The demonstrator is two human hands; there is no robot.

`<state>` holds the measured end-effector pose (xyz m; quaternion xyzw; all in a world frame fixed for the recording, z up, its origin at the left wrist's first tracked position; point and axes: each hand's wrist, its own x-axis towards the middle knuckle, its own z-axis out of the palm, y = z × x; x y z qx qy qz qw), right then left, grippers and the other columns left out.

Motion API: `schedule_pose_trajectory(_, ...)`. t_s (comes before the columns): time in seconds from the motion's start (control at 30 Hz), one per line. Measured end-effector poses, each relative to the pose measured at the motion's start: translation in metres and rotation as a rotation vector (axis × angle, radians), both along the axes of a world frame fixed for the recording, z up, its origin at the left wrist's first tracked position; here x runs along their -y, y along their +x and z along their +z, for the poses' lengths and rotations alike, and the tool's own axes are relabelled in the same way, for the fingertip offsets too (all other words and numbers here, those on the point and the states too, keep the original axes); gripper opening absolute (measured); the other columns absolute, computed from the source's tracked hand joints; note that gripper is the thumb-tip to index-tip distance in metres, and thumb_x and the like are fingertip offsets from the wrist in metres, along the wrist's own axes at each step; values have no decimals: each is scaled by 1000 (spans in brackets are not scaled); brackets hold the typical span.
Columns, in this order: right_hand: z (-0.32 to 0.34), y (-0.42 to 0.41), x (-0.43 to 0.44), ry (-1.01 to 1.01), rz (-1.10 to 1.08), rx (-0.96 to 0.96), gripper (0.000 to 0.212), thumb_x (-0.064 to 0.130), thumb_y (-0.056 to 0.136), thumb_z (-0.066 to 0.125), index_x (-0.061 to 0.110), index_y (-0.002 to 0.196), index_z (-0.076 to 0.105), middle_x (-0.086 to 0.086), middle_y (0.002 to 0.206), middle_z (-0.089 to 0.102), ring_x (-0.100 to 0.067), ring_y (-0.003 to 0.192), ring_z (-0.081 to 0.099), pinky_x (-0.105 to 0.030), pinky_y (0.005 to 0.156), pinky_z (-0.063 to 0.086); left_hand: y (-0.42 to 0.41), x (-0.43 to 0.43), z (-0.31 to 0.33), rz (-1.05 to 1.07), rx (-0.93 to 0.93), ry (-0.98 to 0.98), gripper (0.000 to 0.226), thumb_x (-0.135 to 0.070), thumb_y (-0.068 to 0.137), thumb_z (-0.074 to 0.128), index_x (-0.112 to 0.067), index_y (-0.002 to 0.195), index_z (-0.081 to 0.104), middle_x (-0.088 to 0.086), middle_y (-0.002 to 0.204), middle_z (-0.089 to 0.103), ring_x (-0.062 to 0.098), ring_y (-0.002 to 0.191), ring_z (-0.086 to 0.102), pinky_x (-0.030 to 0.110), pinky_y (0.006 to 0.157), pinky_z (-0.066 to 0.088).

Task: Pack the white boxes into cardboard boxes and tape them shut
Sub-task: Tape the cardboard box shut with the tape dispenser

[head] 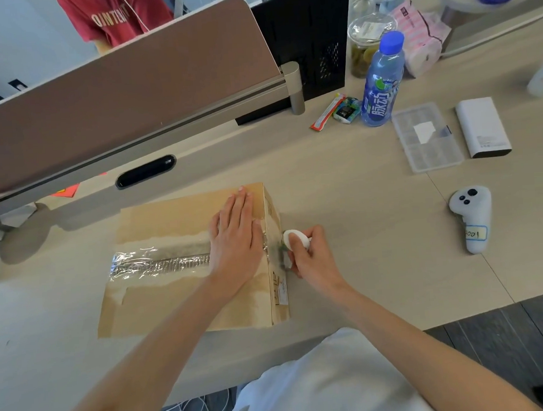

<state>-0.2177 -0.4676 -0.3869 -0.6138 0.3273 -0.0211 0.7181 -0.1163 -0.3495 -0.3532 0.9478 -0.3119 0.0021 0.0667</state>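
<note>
A closed cardboard box (161,304) lies on the desk in front of me, with a strip of clear tape (159,260) along its top seam. My left hand (237,239) lies flat, fingers straight, pressing on the box top near its right edge. At the box's right side, my right hand (311,257) grips a small white tape cutter (296,238) against the tape that runs down over the edge. No white boxes for packing show; the box's inside is hidden.
A blue drink bottle (381,81), a clear plastic organiser (426,137), a white power bank (483,127) and a white game controller (472,217) stand on the desk (358,184) to the right. A partition screen (123,96) runs behind the box. A person in red stands beyond it.
</note>
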Motion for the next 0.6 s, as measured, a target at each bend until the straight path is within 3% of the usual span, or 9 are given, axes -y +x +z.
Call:
schedule_pose_trajectory(0.13,0,-1,-13,11,15,2,21,32,100,51,19,89,39,-5,70,57,-17,53,54,-28,49,46,0,0,-1,0,2,10,58,-34,99,16,-14,152,26,1,161,21,16,148,16,39,116,17)
schedule_pose_trajectory(0.33,-1,2,-20,26,-5,-7,23,34,100,51,19,89,36,-14,80,57,-17,53,54,-23,46,45,1,0,-1,3,7,-1,58,-34,98,18,-12,150,30,2,159,25,18,147,21,39,115,19)
schedule_pose_trajectory(0.6,0,-28,-22,46,155,-12,23,26,101,50,17,86,34,-3,67,53,-9,50,48,-24,44,40,0,1,0,8,6,-17,58,-33,97,19,-12,151,30,2,159,25,19,146,22,39,115,19)
